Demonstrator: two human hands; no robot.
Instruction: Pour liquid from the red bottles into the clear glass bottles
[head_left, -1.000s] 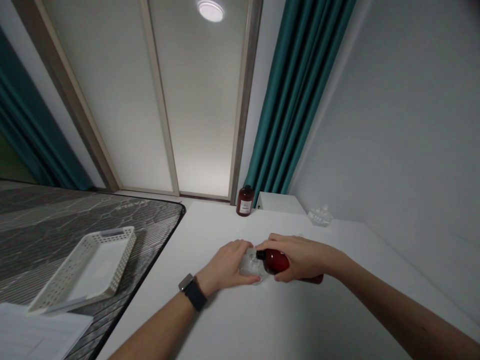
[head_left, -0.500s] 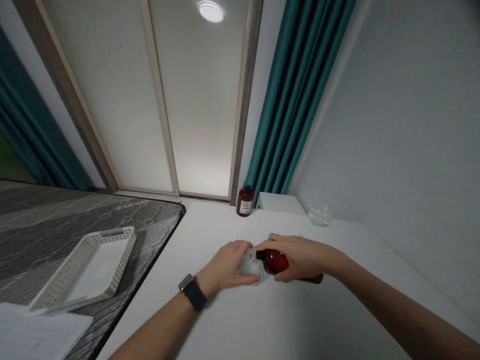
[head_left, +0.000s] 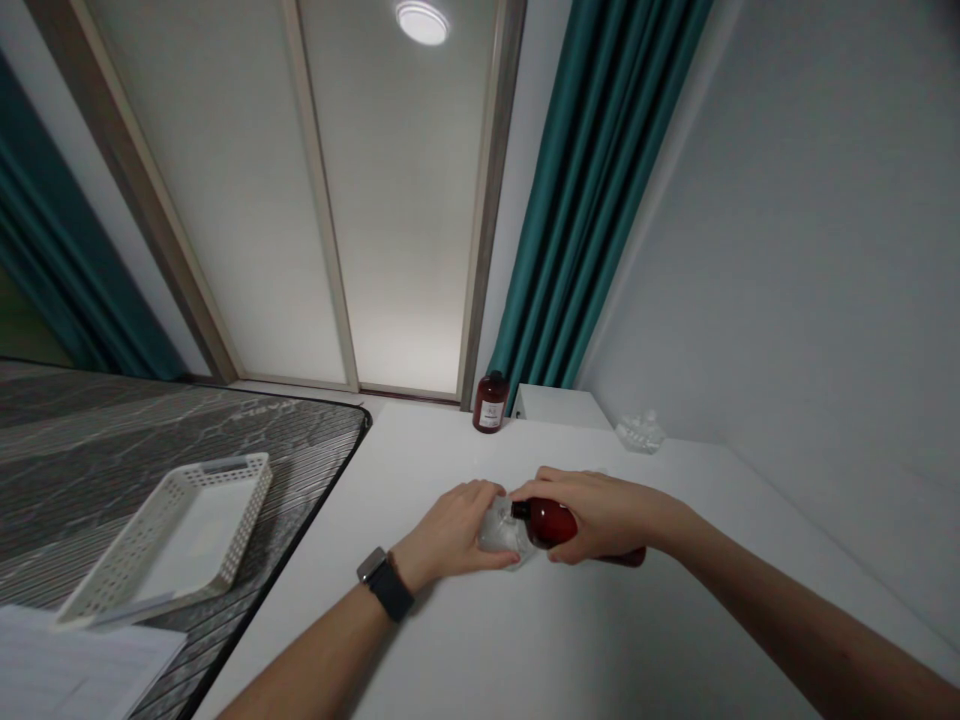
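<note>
My left hand [head_left: 459, 530], with a dark watch on its wrist, is closed around a clear glass container [head_left: 498, 530] on the white table [head_left: 465, 650]. My right hand [head_left: 600, 515] grips a dark red-brown bottle [head_left: 550, 523], tipped nearly flat. The bottle's black neck points left, over the clear container's rim. Whether any liquid runs out is too small to tell. Most of the bottle's body is hidden behind my right fingers and palm.
A second brown bottle [head_left: 490, 403] with a white label stands at the table's far edge. Farther right sits a clear glass piece [head_left: 640, 432] near the wall. On the left, a white basket [head_left: 251, 520] and papers [head_left: 82, 665] lie on a grey patterned surface [head_left: 300, 440].
</note>
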